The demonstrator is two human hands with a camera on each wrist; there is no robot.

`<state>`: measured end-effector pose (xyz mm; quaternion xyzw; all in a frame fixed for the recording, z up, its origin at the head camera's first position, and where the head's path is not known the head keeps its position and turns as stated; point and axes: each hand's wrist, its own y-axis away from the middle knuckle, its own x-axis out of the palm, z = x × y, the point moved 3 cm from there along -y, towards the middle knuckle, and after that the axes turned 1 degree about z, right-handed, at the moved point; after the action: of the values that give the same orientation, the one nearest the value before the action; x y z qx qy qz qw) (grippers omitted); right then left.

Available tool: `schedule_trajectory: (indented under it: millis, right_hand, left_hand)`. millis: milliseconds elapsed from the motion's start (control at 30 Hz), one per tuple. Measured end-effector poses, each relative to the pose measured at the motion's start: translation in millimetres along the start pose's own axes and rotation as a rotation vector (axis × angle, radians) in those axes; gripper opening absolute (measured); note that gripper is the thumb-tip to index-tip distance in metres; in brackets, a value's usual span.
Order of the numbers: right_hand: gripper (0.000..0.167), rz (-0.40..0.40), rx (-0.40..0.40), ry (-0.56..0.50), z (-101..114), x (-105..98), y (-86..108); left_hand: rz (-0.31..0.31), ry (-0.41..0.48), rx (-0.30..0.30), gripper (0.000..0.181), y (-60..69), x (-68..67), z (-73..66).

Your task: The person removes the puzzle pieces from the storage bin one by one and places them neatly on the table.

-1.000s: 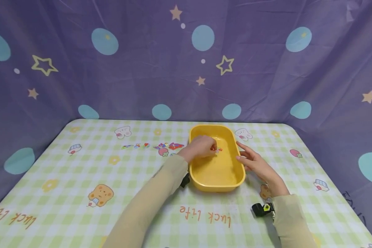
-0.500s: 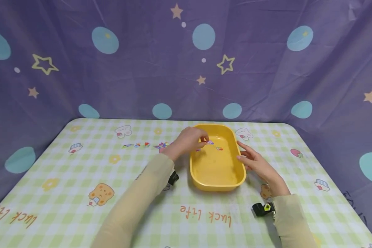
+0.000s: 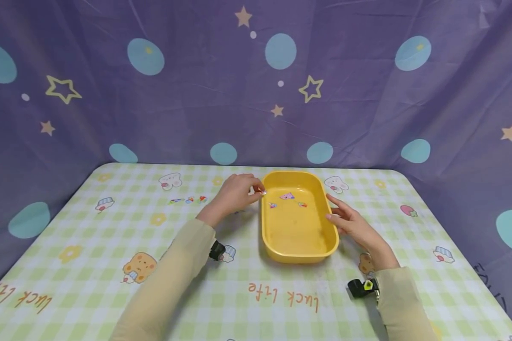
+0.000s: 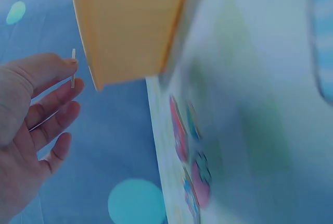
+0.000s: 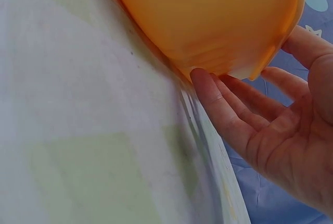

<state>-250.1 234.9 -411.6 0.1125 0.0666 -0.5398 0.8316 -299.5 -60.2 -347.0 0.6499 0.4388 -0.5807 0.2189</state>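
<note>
My left hand (image 3: 236, 192) is at the left rim of a yellow plastic basin (image 3: 298, 237), pinching a small flat piece (image 4: 73, 69) between thumb and fingertip. That piece shows only its thin pale edge in the left wrist view. Inside the basin lie a pink flat piece (image 3: 287, 196) and two smaller colourful pieces (image 3: 302, 205). On the right, my right hand (image 3: 352, 222) touches the basin's outer side, its fingers (image 5: 223, 107) extended against the wall. Under my left hand, a red flat piece (image 4: 178, 130) and a blue one (image 4: 190, 193) lie on the table, hidden in the head view.
Several small colourful pieces (image 3: 189, 200) lie in a row on the tablecloth (image 3: 281, 322) left of my left hand. The cloth is green-checked with printed cartoons and lettering. A purple curtain (image 3: 345, 109) with stars hangs behind the table.
My left hand has moved left from inside the basin to its left rim. The pink piece at its fingertips half a second ago now lies in the basin. My right hand stays put.
</note>
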Motion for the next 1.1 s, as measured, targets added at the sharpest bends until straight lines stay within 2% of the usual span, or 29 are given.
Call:
schedule_trajectory:
  millis: [333,600,833,1100]
  right_hand:
    - [0.065,-0.008,-0.004,-0.014,1.2,0.0,0.4]
    - [0.065,-0.002,-0.001,-0.019,0.8,0.8,1.3]
    - [0.065,-0.011,0.001,-0.008,1.8,0.5,0.2]
    - [0.065,-0.004,0.001,-0.014,0.0,0.9,0.5]
  left_hand:
    - [0.006,0.003,-0.070,0.013,30.9,-5.8,33.0]
    - [0.046,0.003,-0.119,0.012,49.9,-1.4,52.1]
    - [0.140,0.044,-0.152,0.012,59.2,9.2,63.6]
    - [0.170,0.016,-0.163,0.004,58.6,12.9,69.8]
